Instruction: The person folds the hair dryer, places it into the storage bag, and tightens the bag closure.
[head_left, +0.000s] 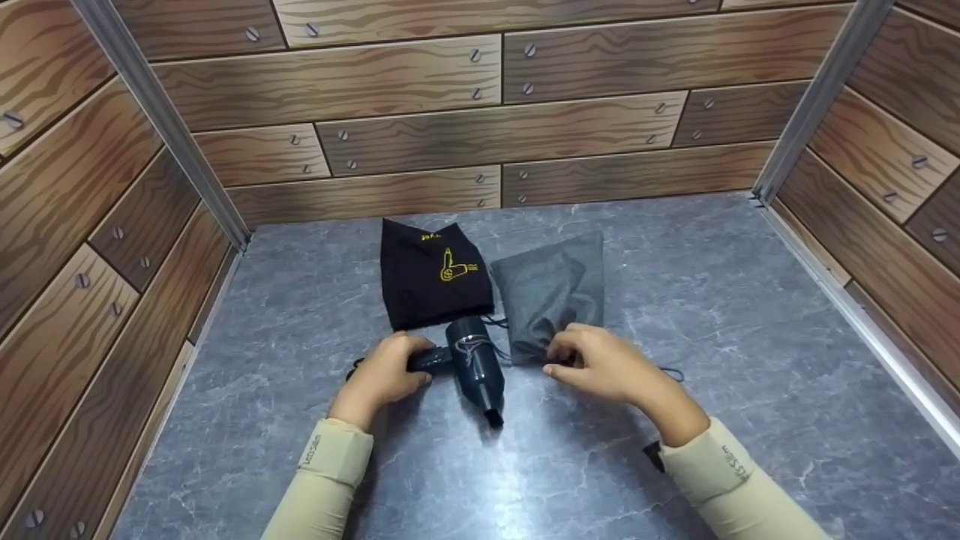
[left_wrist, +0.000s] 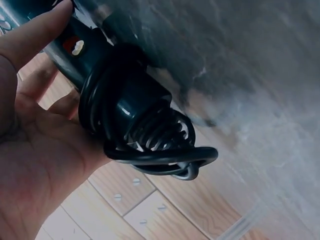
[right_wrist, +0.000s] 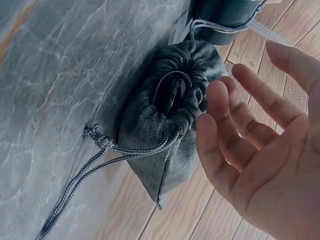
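Observation:
A dark hair dryer (head_left: 477,365) lies on the grey marble-look table (head_left: 712,315), nozzle toward me. My left hand (head_left: 384,373) grips its handle, and the left wrist view shows the black cord (left_wrist: 150,150) coiled round the handle end next to my palm (left_wrist: 30,150). A grey drawstring pouch (head_left: 551,292) lies right of the dryer. Its gathered mouth (right_wrist: 172,97) has a dark loop of cord showing in it. My right hand (head_left: 589,360) hovers at that mouth, and in the right wrist view its fingers (right_wrist: 235,125) are spread and hold nothing.
A black cloth bag (head_left: 433,271) with a yellow logo lies behind the dryer, left of the grey pouch. The pouch's drawstring (right_wrist: 95,162) trails loose on the table. Wood-pattern walls (head_left: 480,112) with metal corner posts close in the table on three sides.

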